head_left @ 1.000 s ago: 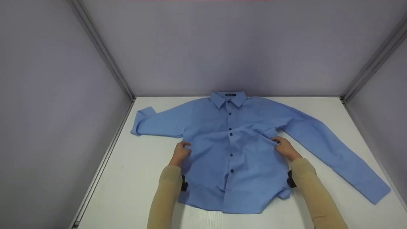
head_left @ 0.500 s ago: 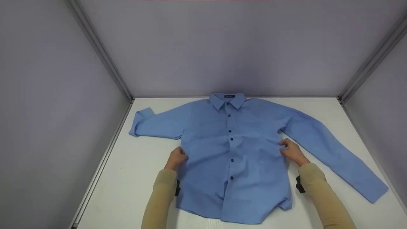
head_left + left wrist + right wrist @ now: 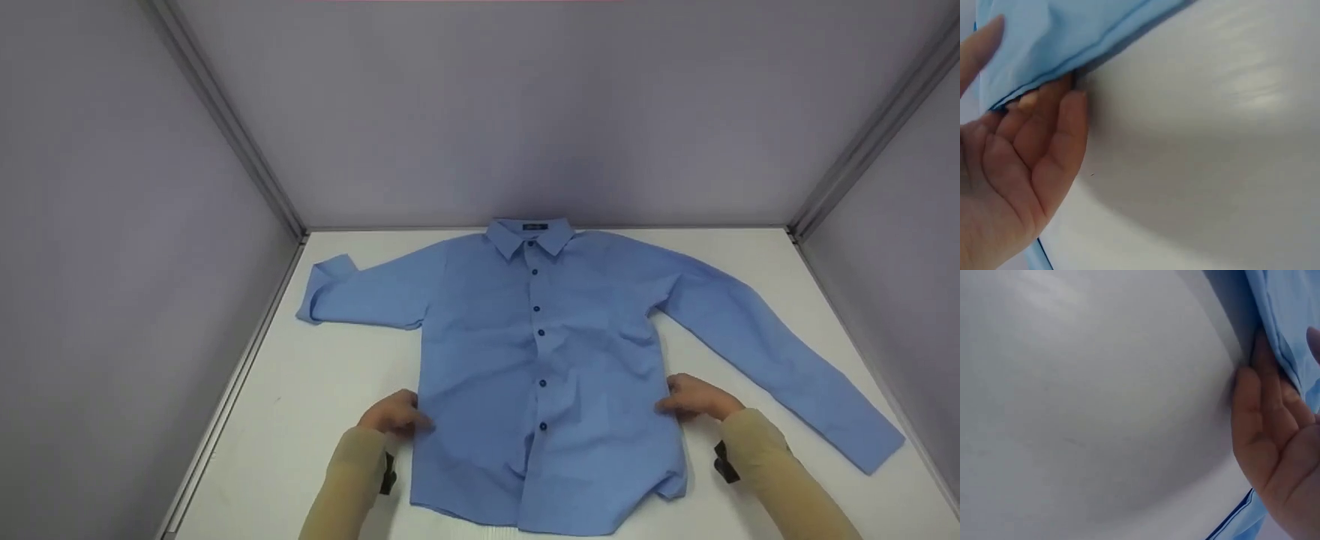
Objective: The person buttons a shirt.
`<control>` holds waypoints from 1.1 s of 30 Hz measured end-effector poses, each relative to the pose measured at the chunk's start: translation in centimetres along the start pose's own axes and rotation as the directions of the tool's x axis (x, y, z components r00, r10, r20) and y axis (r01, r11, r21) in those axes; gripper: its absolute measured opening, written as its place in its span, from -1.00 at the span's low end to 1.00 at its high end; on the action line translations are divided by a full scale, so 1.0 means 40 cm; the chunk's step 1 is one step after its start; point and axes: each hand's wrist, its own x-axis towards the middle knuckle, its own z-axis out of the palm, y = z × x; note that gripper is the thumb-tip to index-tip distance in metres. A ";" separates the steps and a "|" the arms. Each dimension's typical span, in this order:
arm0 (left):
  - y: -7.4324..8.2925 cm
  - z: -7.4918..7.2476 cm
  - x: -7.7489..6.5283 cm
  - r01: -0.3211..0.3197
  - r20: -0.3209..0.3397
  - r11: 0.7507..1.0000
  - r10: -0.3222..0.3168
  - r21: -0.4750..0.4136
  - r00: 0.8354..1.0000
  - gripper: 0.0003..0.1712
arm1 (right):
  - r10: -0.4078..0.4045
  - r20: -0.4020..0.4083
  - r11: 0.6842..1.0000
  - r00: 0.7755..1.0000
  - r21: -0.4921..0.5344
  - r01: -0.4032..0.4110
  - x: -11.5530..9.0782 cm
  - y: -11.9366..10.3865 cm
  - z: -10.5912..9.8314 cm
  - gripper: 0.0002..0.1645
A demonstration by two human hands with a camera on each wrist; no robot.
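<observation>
A light blue button-up shirt [image 3: 480,360] lies front up, collar toward the back wall. At its left side edge is my left hand [image 3: 395,412]. In the left wrist view, the fingers [image 3: 1061,135] of that hand reach under the hem-like edge while the thumb stays above the cloth, apart from them. Opposite, my right hand [image 3: 694,397] is at the right side edge. Its fingers [image 3: 1249,402] slip under the cloth in the right wrist view, with the thumb above and spread away. Fingertips of both hands are partly hidden by the fabric.
The shirt's left sleeve [image 3: 375,296] is doubled back at its cuff; the right sleeve [image 3: 772,345] stretches out toward the front right. A lower right corner [image 3: 673,484] of the shirt is folded. Grey walls [image 3: 525,112] enclose the white table [image 3: 277,450] at back and sides.
Both hands have moved down along the shirt's side edges, toward the hem, and farther apart. The shirt's body has been drawn toward me and lies flatter, its crosswise fold smoothed out.
</observation>
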 end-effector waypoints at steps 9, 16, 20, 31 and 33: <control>-0.022 0.020 -0.028 0.061 0.065 0.998 -0.059 -0.025 0.996 -0.40 | -0.024 0.107 0.999 0.994 -0.025 0.027 -0.032 0.011 0.004 -0.77; -0.031 0.027 -0.039 0.071 0.141 0.996 -0.063 -0.046 0.988 -0.30 | -0.045 0.131 0.998 0.990 -0.035 0.050 -0.045 0.022 0.002 -0.67; -0.039 0.034 -0.053 0.103 0.223 0.994 -0.095 -0.025 0.970 -0.33 | 0.000 0.193 0.999 0.981 -0.050 0.010 -0.066 0.027 0.013 -0.62; -0.046 0.048 -0.105 0.119 0.204 0.987 -0.095 -0.108 0.974 -0.49 | -0.019 0.260 0.999 0.965 0.035 0.010 -0.097 0.053 0.027 -0.72; -0.043 0.048 -0.123 0.128 0.162 0.976 -0.100 -0.178 0.982 -0.54 | -0.029 0.261 0.999 0.965 0.044 0.018 -0.100 0.056 0.027 -0.73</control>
